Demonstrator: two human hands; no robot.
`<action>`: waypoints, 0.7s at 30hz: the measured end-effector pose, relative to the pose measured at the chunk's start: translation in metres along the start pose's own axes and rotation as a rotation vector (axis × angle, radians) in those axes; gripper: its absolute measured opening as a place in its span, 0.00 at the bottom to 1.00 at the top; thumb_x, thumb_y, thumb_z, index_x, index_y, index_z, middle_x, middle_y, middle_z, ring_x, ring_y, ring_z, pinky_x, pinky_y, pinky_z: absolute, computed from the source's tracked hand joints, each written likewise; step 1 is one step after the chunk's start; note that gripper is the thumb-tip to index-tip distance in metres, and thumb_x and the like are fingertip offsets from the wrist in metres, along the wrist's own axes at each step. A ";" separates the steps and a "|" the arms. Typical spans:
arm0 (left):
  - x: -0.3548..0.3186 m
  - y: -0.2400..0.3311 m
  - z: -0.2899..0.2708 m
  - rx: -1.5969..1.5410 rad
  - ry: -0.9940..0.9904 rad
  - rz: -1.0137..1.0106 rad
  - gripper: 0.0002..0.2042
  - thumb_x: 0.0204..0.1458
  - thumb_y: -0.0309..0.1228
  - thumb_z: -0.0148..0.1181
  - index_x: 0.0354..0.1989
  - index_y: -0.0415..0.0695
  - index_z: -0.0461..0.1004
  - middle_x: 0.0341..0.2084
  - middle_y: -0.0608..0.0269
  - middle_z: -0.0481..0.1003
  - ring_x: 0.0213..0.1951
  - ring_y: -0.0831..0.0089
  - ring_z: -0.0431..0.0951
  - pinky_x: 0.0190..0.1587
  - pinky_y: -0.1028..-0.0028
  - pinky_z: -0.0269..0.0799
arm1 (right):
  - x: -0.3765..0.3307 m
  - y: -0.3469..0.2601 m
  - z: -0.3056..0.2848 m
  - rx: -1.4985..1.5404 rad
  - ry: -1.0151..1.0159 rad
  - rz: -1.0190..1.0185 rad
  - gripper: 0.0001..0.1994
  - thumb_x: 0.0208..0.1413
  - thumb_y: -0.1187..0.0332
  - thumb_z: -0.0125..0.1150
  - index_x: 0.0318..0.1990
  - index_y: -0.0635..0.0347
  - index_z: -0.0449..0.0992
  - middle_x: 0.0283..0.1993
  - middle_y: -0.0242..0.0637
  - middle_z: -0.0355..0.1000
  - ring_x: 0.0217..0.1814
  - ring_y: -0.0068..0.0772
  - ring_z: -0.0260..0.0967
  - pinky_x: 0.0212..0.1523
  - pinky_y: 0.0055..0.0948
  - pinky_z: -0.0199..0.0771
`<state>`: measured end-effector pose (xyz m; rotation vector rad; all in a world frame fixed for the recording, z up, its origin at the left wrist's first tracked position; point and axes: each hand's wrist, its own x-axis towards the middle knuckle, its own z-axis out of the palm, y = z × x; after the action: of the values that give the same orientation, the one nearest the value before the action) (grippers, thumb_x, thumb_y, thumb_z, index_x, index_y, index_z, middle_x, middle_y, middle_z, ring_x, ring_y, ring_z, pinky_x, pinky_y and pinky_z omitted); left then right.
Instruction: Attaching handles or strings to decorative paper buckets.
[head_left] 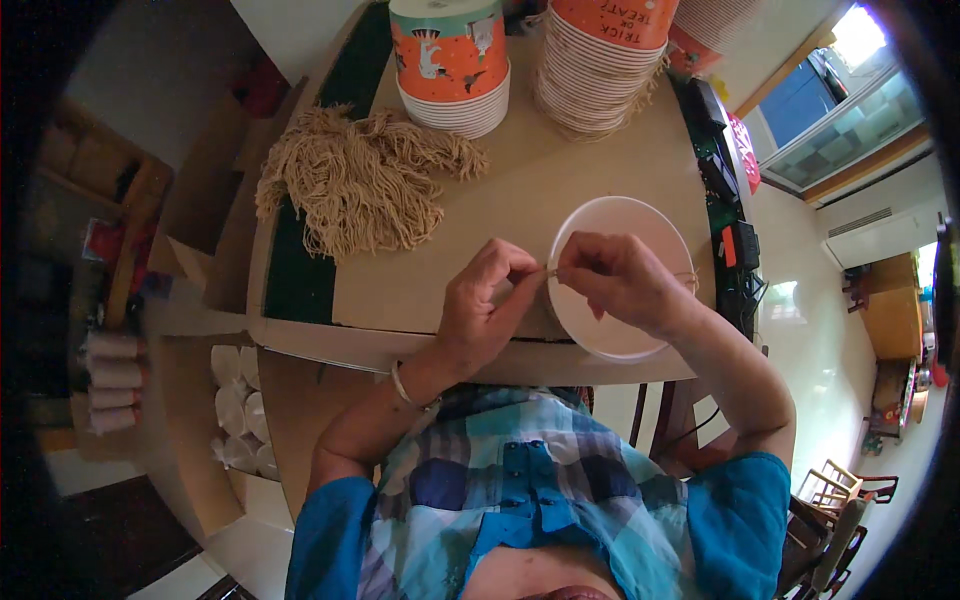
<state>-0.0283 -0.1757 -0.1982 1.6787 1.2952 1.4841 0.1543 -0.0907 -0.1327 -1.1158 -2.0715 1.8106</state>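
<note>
A white paper bucket (pixel 622 214) stands at the table's front right, its open mouth facing me. At the left side of its rim, my left hand (pixel 485 305) pinches a thin tan cord (pixel 553 272) from outside. My right hand (pixel 625 280) reaches over the mouth, with thumb and fingers closed on the same cord at the rim. The fingertips of both hands almost meet there. A piece of cord also shows at the bucket's right edge, beside my right wrist. The fingers hide the exact shape of the cord between them.
A heap of tan cords (pixel 350 180) lies at the left. Behind it stands a stack of orange printed buckets (pixel 450 60); a taller stack with cords (pixel 600 85) is at the back right. Black devices (pixel 735 245) line the right edge. An open carton (pixel 200 400) holds white cups (pixel 240 410).
</note>
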 end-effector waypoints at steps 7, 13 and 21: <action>0.003 0.001 0.000 0.001 0.031 0.063 0.03 0.54 0.20 0.58 0.35 0.40 0.71 0.32 0.62 0.71 0.35 0.74 0.72 0.41 0.76 0.69 | -0.002 0.009 0.000 -0.107 0.060 -0.188 0.02 0.58 0.74 0.58 0.35 0.63 0.73 0.25 0.25 0.66 0.25 0.13 0.63 0.26 0.17 0.65; -0.002 -0.004 0.002 0.058 0.061 0.055 0.04 0.52 0.19 0.60 0.33 0.40 0.71 0.31 0.62 0.70 0.34 0.73 0.72 0.40 0.76 0.69 | -0.006 0.007 0.000 -0.018 0.071 -0.244 0.03 0.54 0.81 0.57 0.32 0.62 0.73 0.27 0.24 0.66 0.30 0.11 0.62 0.31 0.15 0.64; -0.009 -0.004 0.015 0.070 0.139 0.041 0.06 0.49 0.17 0.59 0.33 0.40 0.71 0.29 0.59 0.71 0.32 0.68 0.74 0.36 0.73 0.71 | -0.009 -0.008 0.009 0.032 0.142 -0.323 0.03 0.52 0.78 0.58 0.28 0.63 0.71 0.24 0.22 0.61 0.28 0.11 0.57 0.28 0.18 0.60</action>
<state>-0.0146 -0.1796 -0.2092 1.6802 1.4083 1.6211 0.1522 -0.1037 -0.1250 -0.8182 -1.9961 1.5592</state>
